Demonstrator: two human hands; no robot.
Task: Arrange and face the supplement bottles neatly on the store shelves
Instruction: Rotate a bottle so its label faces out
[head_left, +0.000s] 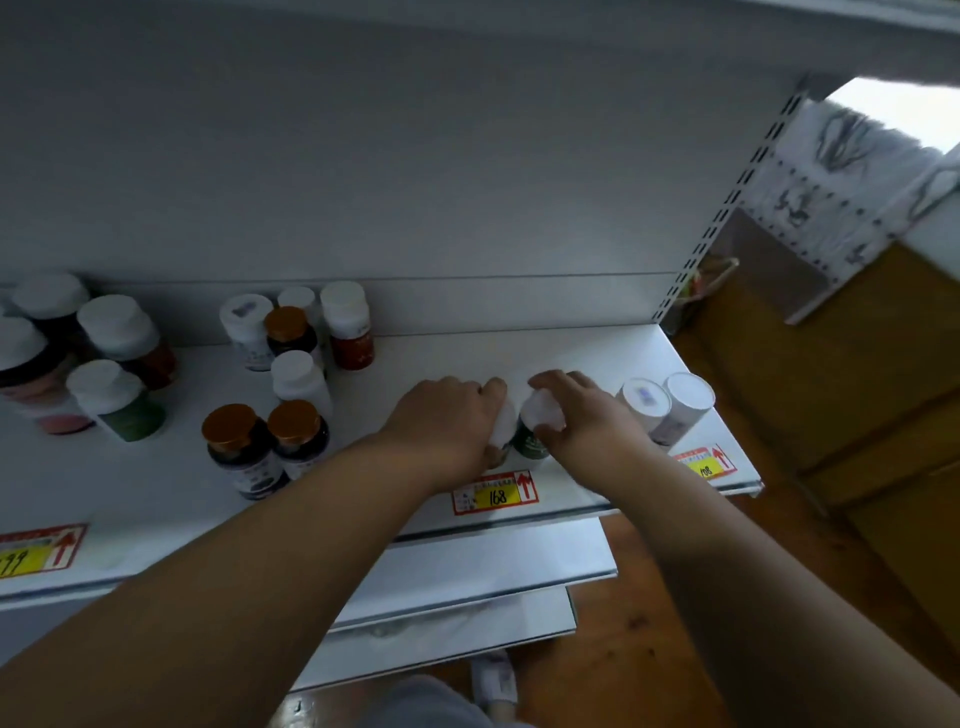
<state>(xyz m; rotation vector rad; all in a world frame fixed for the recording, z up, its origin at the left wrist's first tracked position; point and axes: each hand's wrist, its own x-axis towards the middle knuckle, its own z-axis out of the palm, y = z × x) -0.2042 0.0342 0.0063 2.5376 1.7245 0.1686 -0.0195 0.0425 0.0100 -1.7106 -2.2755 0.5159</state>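
Head view, from the left edge: a red-and-yellow price tag marked 99 (39, 550) sits on the front lip of the white metal shelf (156, 499). Behind it stands a cluster of five white-capped bottles (117, 332), blurred, with dark, red, pink and green bodies. Next comes a middle group of seven: at the back a white bottle with a printed cap (245, 330), a white-capped bottle mostly hidden (297, 300), a gold-capped dark bottle (288, 332) and a white-capped red bottle (348, 325); in front of these a plain white bottle (300, 379); nearest the shelf edge two gold-capped dark bottles side by side (236, 447).

In the centre, the left hand (447, 421) has its fingers wrapped around a white-capped bottle (503, 428), whose body is mostly hidden. Touching it on the right, the right hand (582, 415) closes its fingers over the white cap of a green-labelled bottle (532, 441). Both bottles stand near the shelf's front edge, just behind a red-and-yellow price tag marked 168 (496, 493).

Further right, two white-capped pale bottles (660, 410) stand touching each other near the shelf's right end, with a third price tag (706, 462) in front, its number unclear. Two lower white shelves (493, 577) show beneath.
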